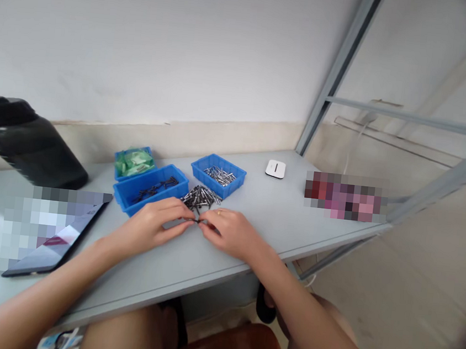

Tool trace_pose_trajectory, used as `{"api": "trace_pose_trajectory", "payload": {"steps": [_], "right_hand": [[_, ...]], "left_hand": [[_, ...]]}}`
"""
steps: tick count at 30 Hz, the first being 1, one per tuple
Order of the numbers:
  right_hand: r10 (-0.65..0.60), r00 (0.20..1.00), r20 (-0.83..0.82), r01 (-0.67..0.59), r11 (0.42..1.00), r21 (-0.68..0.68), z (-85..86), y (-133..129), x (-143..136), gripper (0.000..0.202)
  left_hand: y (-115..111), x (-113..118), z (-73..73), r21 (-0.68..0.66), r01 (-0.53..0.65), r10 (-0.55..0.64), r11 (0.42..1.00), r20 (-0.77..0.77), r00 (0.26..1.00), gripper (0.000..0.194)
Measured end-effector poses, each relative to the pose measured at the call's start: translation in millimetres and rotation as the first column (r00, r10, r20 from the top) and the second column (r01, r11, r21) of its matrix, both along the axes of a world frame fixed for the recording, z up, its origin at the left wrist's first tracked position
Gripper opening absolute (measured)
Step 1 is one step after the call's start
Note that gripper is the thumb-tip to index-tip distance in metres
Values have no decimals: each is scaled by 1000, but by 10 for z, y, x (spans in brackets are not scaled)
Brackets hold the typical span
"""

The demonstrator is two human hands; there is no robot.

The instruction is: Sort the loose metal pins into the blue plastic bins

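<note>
My left hand (161, 221) and my right hand (227, 230) meet fingertip to fingertip over the grey table (191, 259). Both pinch a small dark piece (196, 221), too small to make out well. Just behind the fingers lies a loose pile of metal pins or screws (201, 196). Dark screw-like parts (154, 188) lie in the long blue tray (120, 199) behind my left hand. Silvery pins (221, 175) fill part of another blue tray (231, 190) beyond the pile.
A third blue tray (119, 172) holds green plastic wrapping (135, 162). At the left are a large dark bottle (40, 146) and a tablet (63, 245). A small white device (276, 169) and a blurred-out pink object (345, 197) are at the right, near a metal frame post (337, 77).
</note>
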State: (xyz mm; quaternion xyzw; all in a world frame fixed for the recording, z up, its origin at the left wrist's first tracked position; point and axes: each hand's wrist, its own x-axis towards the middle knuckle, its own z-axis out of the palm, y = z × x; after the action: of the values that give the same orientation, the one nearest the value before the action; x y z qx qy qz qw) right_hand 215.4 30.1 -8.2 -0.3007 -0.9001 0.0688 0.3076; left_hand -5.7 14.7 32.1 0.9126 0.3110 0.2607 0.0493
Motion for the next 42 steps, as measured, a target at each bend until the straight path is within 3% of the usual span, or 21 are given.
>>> {"api": "trace_pose_trajectory", "payload": {"steps": [6,13,18,33,42], "right_hand": [[-3,1000,12,3,1000,-2,-4,0,-5,11],[1,1000,5,-1,1000,10,-18,9,-1,12],[1,1000,8,-1,1000,19,-17,4,-2,13],[-4,999,-54,7,999,52,9,-3,12,17],[7,1000,-23,-5,998,56,-4,10,3,18]], "left_hand": [[-6,9,6,-18,-5,5,1000,-6,1000,10],[-57,36,59,-111,-161,164,981,17,986,12],[-61,34,55,-141,-186,190,972,14,982,12],[28,3,-72,-1,-88,87,996,-81,993,16],[35,-1,-68,19,-20,21,1000,-64,998,19]]}}
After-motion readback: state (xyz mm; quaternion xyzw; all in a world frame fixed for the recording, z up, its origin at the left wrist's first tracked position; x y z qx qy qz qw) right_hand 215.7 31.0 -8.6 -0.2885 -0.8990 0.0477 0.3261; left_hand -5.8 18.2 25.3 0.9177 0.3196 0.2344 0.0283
